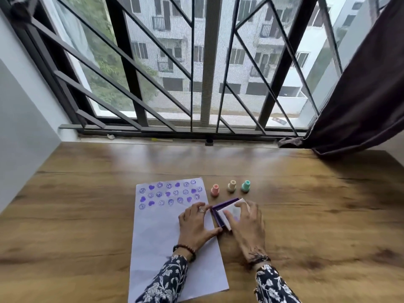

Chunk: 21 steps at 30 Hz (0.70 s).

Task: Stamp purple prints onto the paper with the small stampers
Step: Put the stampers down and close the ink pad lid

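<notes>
A white paper [166,248] lies on the wooden table, its top part covered with several rows of purple smiley and heart prints. Three small stampers stand upright beside its top right corner: pink [215,190], cream [231,185] and teal [246,185]. Just below them sits the purple ink pad [218,209] with a pale lid over it. My left hand [194,224] rests on the paper and grips the pad's left edge. My right hand [246,224] lies on the lid, fingers holding it. The pad's inked face is hidden.
The wooden table [317,215] extends wide to both sides. A barred window and its sill [175,132] run along the far edge. A dark curtain [360,95] hangs at the right, and a grey wall [21,127] stands at the left.
</notes>
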### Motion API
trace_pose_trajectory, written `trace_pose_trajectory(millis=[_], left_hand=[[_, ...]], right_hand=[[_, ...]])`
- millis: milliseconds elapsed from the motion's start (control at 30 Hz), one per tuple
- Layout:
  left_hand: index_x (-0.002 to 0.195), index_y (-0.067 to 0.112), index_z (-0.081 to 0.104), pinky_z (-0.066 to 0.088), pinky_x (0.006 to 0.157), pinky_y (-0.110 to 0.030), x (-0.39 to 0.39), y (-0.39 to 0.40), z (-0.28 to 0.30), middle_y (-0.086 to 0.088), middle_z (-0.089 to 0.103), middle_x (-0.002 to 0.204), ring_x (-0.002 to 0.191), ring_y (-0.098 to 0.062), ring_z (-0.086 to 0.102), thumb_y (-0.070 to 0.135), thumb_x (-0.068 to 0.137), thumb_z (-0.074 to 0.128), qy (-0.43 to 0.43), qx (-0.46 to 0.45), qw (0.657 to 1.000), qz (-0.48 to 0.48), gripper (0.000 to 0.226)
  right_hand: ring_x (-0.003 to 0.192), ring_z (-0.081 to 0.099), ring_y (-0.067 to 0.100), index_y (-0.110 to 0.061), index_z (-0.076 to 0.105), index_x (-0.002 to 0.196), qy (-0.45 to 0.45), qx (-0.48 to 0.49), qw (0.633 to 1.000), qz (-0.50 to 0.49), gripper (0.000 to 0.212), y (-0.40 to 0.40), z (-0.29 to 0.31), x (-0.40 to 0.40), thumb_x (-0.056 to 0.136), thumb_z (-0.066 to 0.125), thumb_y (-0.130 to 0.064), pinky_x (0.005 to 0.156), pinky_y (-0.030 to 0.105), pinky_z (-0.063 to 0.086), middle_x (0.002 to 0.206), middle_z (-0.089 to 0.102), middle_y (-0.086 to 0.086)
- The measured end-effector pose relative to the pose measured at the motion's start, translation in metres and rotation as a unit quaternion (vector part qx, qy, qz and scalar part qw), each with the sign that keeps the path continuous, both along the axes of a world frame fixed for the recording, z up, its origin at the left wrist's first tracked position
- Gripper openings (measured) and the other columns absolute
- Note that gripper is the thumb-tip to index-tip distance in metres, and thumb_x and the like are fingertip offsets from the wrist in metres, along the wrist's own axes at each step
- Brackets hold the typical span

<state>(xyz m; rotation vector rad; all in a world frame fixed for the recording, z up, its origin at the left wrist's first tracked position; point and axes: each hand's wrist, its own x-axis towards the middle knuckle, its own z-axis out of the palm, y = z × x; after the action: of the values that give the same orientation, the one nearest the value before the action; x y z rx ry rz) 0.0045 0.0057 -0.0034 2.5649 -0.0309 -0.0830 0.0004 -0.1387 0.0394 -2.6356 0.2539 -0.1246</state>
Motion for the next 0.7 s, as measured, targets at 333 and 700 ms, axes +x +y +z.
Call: trace_pose_trajectory(millis=[333, 700], left_hand=[[0.130, 0.035, 0.038, 0.017, 0.097, -0.026, 0.000, 0.001, 0.001, 0.008, 0.036, 0.140, 0.131, -0.012, 0.029, 0.058, 0.065, 0.063, 0.002, -0.013, 1.000, -0.001, 0.073], [0.126, 0.035, 0.043, 0.015, 0.094, -0.022, -0.001, -0.001, 0.004, 0.010, 0.041, 0.136, 0.129, -0.010, 0.032, 0.051, 0.066, 0.065, -0.011, -0.038, 0.999, 0.014, 0.066]], right_hand=[[0.118, 0.042, 0.033, -0.015, 0.041, 0.123, 0.097, -0.028, 0.994, 0.031, 0.065, 0.003, 0.000, 0.008, 0.074, 0.062, -0.053, 0.101, 0.039, 0.038, 0.133, 0.041, 0.014], [0.117, 0.040, 0.032, -0.011, 0.043, 0.122, 0.074, -0.033, 0.996, 0.035, 0.066, 0.011, 0.004, -0.001, 0.072, 0.064, -0.049, 0.101, 0.036, 0.033, 0.130, 0.042, 0.015]])
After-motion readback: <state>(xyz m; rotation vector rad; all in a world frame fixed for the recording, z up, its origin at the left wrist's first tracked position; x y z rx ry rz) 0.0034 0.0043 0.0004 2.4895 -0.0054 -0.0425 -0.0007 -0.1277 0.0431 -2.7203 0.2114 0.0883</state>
